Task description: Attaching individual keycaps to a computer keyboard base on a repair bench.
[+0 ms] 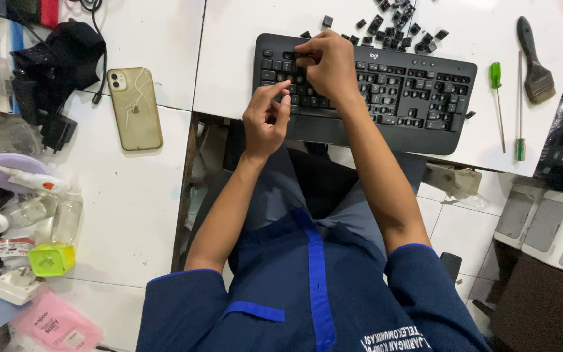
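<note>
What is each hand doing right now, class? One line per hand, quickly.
Left hand: fingers pinched together above the keyboard's front edge; whether it holds anything cannot be told.
Right hand: fingers curled, pressing on the upper-left keys; holds nothing visible.

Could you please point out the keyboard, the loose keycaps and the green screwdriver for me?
Keyboard (418, 98): head view, on the right half of its key field.
Loose keycaps (392, 29): head view, middle of the pile behind the keyboard.
Green screwdriver (495, 75): head view, on its green handle.
</note>
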